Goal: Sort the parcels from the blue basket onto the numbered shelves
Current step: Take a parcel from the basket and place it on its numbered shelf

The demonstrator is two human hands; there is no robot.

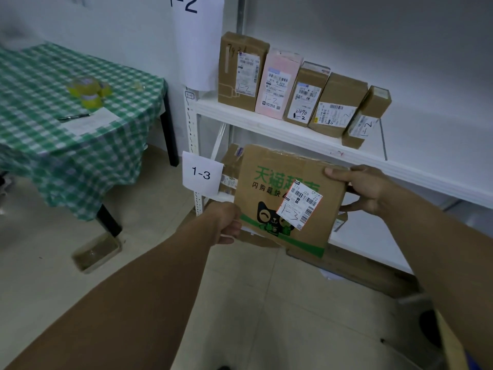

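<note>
While the left hand and right hand hold it before the 1-3 tag, fingers curled round opposite edges, the brown parcel shows green print and a 1-3 label. Five boxes line the upper shelf; perhaps another box stands behind the parcel.

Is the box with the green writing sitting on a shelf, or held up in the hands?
Held up. The left hand grips the lower left edge of the box, the right hand its upper right corner.

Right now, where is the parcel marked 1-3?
Centre of the head view: the parcel is held between left hand and right hand, just beside the 1-3 sign.
</note>
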